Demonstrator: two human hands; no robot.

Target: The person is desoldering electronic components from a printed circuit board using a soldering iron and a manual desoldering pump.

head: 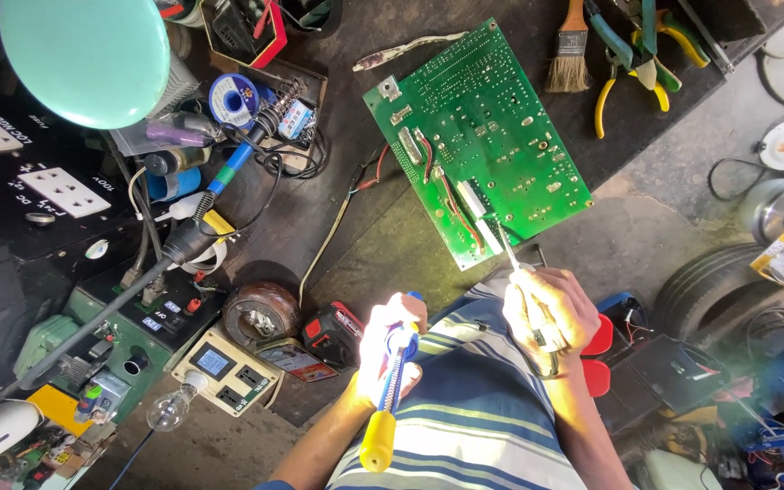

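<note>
R hand [551,313] is closed round a thin metal tool [510,249], prob. tweezers, w/ the tip reaching just past the fingers onto the near edge of the green circuit board [478,136] on the bench. L hand [392,349] is wrapped tight on a blue-and-yellow handled tool [381,431], the yellow end sticking out below the fist, over the striped shirt [474,426]. Pliers [632,54] and a brush [571,45] lie well beyond the board, far from either grip.

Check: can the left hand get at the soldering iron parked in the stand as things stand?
Probably not right away. The left hand is already closed around a blue and yellow tool, so its grip is taken. The soldering iron sits far off past a coil and cables; the path looks open otherwise.
</note>
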